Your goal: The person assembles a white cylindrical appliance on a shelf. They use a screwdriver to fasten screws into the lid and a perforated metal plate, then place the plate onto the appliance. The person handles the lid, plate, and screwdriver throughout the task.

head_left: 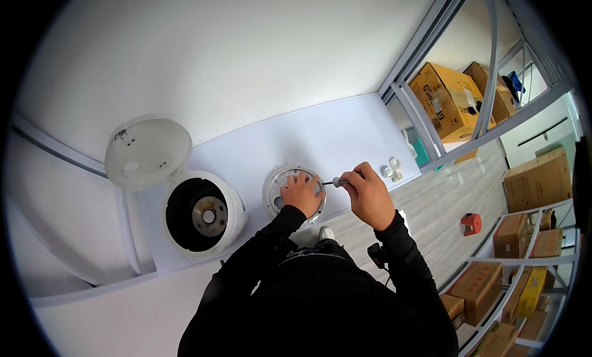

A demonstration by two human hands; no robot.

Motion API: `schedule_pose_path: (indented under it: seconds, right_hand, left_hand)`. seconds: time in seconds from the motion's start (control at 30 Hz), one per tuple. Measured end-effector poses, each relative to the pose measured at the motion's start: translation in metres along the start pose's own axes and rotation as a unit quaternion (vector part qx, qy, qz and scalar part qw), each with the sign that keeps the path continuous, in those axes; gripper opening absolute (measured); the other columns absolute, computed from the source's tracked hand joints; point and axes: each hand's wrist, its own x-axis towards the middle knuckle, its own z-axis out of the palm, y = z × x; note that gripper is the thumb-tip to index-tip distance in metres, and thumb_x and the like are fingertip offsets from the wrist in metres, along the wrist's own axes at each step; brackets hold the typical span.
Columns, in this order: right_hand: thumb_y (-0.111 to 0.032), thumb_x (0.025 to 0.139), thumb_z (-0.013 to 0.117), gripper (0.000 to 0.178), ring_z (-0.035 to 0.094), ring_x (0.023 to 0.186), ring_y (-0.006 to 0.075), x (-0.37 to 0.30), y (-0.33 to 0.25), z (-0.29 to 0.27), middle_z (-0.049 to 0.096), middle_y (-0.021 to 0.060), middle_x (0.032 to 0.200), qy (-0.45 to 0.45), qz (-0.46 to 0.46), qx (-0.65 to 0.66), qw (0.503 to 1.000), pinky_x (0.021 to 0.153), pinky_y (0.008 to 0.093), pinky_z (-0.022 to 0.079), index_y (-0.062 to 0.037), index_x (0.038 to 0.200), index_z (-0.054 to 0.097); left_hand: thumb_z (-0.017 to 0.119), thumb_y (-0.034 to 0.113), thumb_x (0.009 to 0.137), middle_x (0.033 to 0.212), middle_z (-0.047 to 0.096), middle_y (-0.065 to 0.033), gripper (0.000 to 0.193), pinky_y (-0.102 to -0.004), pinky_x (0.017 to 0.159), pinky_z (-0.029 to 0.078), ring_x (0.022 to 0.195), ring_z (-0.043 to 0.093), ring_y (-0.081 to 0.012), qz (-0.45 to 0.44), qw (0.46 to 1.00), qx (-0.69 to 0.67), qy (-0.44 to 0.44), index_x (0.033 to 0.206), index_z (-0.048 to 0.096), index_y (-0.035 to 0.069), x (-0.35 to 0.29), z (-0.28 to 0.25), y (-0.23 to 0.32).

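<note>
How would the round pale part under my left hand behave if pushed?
Lying flat, the round pale part would probably slide across the smooth-looking table rather than roll. It seems stiff, its outline forming a clean circle around your left hand. It sits near the front edge, so pushing it toward you could tip it off.

Black long-sleeved top (314,307), lower centre; left hand (303,195) and right hand (372,198) ungloved. A black device (377,254), apparently strapped to the right sleeve (407,258), trails a thin cable (387,280); one pale shoe (326,233) shows mid-frame.
</note>
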Motion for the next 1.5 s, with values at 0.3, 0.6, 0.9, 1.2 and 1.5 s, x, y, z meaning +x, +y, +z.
schedule_pose_path:
  seconds: [0.3, 0.6, 0.9, 1.2, 1.5]
  right_hand:
    - [-0.001, 0.085, 0.072, 0.018, 0.064, 0.082, 0.0355, -0.001, -0.001, 0.002, 0.058, 0.0144, 0.096, 0.023, 0.002, 0.006, 1.0, 0.071, 0.043, 0.053, -0.0036, 0.103, 0.07]
    - [0.0, 0.084, 0.073, 0.02, 0.064, 0.082, 0.0353, -0.001, -0.001, 0.004, 0.058, 0.014, 0.097, 0.023, 0.0, -0.001, 1.0, 0.072, 0.0427, 0.053, -0.0039, 0.103, 0.07]
    - [-0.008, 0.085, 0.075, 0.02, 0.065, 0.082, 0.0335, 0.005, -0.001, 0.005, 0.06, 0.013, 0.093, 0.017, -0.004, -0.024, 1.0, 0.069, 0.0424, 0.053, -0.0056, 0.104, 0.071]
    - [-0.036, 0.091, 0.072, 0.03, 0.067, 0.06, 0.0292, 0.048, -0.005, 0.007, 0.067, 0.0106, 0.073, -0.093, 0.081, -0.278, 0.953, 0.053, 0.0404, 0.05, -0.0061, 0.094, 0.067]
    - [-0.034, 0.084, 0.075, 0.037, 0.067, 0.069, 0.0317, 0.048, 0.004, 0.014, 0.061, 0.0144, 0.081, -0.077, 0.024, -0.219, 0.972, 0.052, 0.0423, 0.051, -0.005, 0.098, 0.058]
  left_hand:
    - [0.074, 0.051, 0.084, 0.123, 0.058, -0.0022, 0.054, -0.0549, 0.083, 0.045, 0.117, 0.05, -0.0294, 0.001, 1.0, -0.002, -0.005, 0.13, 0.071, 0.024, -0.001, -0.002, -0.001]
    - [0.075, 0.051, 0.084, 0.122, 0.056, -0.0021, 0.054, -0.0541, 0.081, 0.046, 0.117, 0.05, -0.029, 0.008, 1.0, 0.006, -0.004, 0.131, 0.07, 0.025, -0.001, -0.003, -0.001]
    - [0.075, 0.049, 0.084, 0.123, 0.056, -0.0031, 0.053, -0.0548, 0.083, 0.044, 0.117, 0.049, -0.0294, 0.009, 1.0, -0.002, 0.0, 0.131, 0.07, 0.024, -0.001, -0.001, -0.002]
    - [0.075, 0.047, 0.084, 0.123, 0.056, -0.003, 0.053, -0.0563, 0.083, 0.043, 0.118, 0.049, -0.0292, 0.011, 1.0, -0.014, -0.012, 0.131, 0.07, 0.023, -0.002, -0.002, -0.002]
    - [0.075, 0.05, 0.084, 0.122, 0.055, -0.0036, 0.055, -0.0541, 0.083, 0.046, 0.117, 0.048, -0.0309, 0.009, 1.0, -0.003, -0.023, 0.132, 0.069, 0.025, 0.0, -0.004, -0.003]
